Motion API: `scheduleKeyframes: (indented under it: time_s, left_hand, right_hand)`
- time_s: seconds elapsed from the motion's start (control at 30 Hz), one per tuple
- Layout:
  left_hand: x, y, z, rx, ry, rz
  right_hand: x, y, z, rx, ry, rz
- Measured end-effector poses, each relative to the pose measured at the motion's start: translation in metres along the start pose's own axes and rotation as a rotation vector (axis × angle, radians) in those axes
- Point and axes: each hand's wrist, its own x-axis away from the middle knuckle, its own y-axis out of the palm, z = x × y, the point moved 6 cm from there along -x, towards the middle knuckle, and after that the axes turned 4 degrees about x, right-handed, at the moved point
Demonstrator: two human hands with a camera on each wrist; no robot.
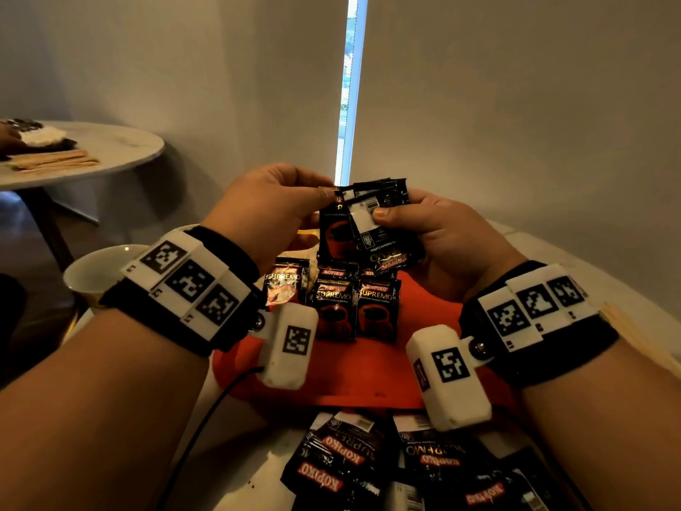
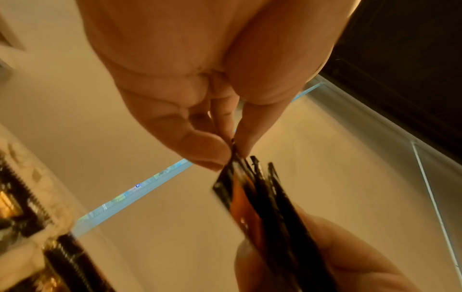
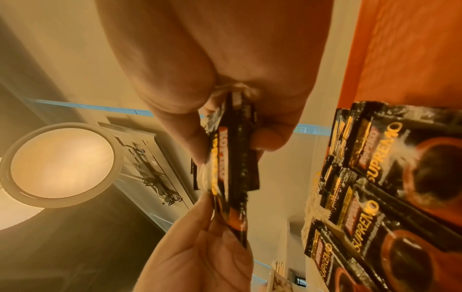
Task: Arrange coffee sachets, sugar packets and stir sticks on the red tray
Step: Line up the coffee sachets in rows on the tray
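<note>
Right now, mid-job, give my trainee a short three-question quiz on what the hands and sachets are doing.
1. True or false: the right hand holds a bunch of sachets.
2. What does the left hand pinch? A) the top edge of one sachet B) the white cup C) a stir stick
3. Fill in: the sachets already laid out lie on the red ____.

Key: 1 true; 2 A; 3 tray.

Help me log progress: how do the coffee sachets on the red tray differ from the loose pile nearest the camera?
The tray sachets lie face up in neat, slightly overlapping rows on the red tray; the near pile is jumbled on the white table, several showing their backs. Both are black Kopiko packs.
</note>
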Motion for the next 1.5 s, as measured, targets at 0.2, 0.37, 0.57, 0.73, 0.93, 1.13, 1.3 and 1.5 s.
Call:
scheduleKeyframes:
  time_s: [0.2,0.37,0.57,0.73,0.93,1.13,1.3,1.5]
  left_hand:
    - [-0.001,-0.006,-0.001,-0.153,-0.026,-0.063]
    - [0.0,0.0,-0.006,-0.251,-0.089,-0.166]
    - [-0.007,-0.009,0.004,-0.447,-0.153,-0.09]
    - [-0.017,-0.02,-0.01,-0.627,-0.294,-0.103]
    - [-0.013,-0.018,-0.029,-0.779,-0.427,-0.143]
    - [-0.01,-0.012,-0.026,-0.919,-0.341,-0.125]
    - [-0.01,-0.009,-0.022,-1.056,-0.309,-0.124]
    - [-0.009,-0.008,-0.026,-1.067,-0.374,-0.118]
  right_hand:
    - [0.0,0.003,0.009,0.05,0.035,-0.076]
    - [-0.003,0.008,0.016,0.06,0.057,-0.089]
    - [-0.004,-0.011,0.012,0.052,0.06,-0.026]
    - [-0.005,-0.052,0.014,0.018,0.093,0.174]
    - [-0.001,-0.086,0.034,0.005,0.236,0.361]
    - [0.0,-0.094,0.044,0.049,0.312,0.382]
    - [-0.001,-0.097,0.046,0.067,0.318,0.377]
    - [-0.002,-0.097,0.049,0.081,0.338,0.37]
